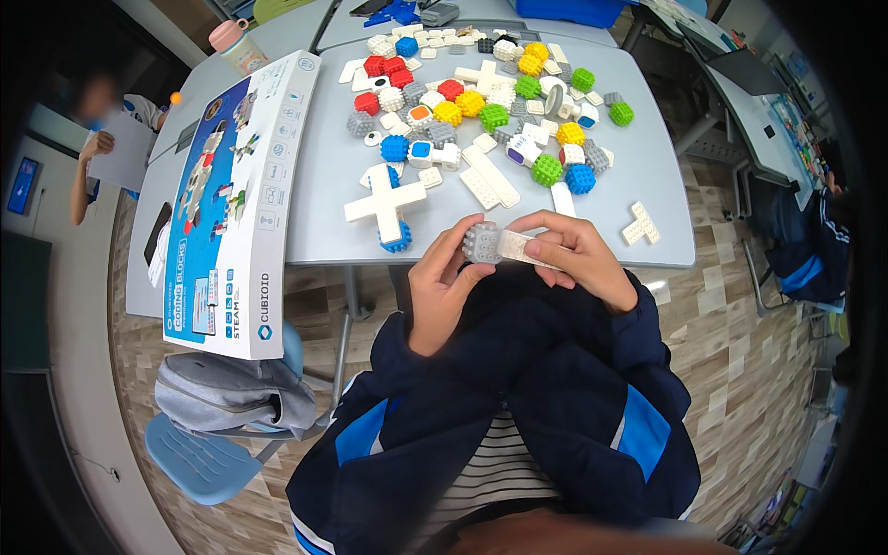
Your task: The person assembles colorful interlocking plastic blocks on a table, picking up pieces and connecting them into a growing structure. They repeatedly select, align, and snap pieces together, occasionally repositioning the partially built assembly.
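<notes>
One grey cube [482, 243] is pinched between thumb and fingers of the left hand [444, 289]; the right hand [585, 252] pinches a white strip [516, 246], its end at the cube's right side. Beyond, on the table [638, 176], lie coloured blocks [494, 117].

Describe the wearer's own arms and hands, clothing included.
The left hand and right hand are bare, with no gloves or rings visible. Long, loose navy sleeves reach toward the wrists. The same navy jacket carries a bright blue panel edged in white on each side.
</notes>
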`<state>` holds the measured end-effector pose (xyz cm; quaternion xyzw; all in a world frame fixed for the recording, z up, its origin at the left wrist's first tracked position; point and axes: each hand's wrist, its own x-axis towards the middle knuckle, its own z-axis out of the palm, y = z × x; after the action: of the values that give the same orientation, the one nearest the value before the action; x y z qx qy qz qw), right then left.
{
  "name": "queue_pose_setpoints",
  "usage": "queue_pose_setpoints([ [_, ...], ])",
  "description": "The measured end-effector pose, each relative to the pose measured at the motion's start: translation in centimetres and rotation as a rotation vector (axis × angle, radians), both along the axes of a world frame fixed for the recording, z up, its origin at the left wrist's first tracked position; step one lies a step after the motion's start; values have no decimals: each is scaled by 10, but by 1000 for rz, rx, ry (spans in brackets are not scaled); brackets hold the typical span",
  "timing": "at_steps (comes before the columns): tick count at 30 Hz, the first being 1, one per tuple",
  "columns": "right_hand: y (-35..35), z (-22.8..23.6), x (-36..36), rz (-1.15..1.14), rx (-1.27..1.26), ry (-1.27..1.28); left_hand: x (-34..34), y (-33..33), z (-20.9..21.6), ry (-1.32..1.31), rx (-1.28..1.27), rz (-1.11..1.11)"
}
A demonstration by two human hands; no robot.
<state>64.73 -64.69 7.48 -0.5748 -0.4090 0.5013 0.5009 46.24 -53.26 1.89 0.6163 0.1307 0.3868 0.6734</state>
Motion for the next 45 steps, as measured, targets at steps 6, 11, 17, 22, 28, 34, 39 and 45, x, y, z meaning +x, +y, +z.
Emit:
queue_pose_setpoints([
  [6,-4,0,-1,24,-2,-55,-2,0,3,36,53,0],
  [11,-3,0,-6,16,16,-54,-2,2,5,72,156,16],
  [17,-2,0,-5,38,6,-24,-3,1,8,104,181,21],
  [22,-4,-4,-5,34,27,-6,-2,2,6,56,101,4],
  [28,-4,-7,-6,8,71,19,-5,-1,-1,67,-23,-35],
  [34,-6,-3,-9,18,72,5,-4,-3,-4,52,-60,-26],
  [39,-7,-2,-14,-18,54,-14,-5,-2,-3,64,-32,-28],
  [45,-6,-6,-16,-58,112,-89,-1,-5,-1,58,-51,5],
])
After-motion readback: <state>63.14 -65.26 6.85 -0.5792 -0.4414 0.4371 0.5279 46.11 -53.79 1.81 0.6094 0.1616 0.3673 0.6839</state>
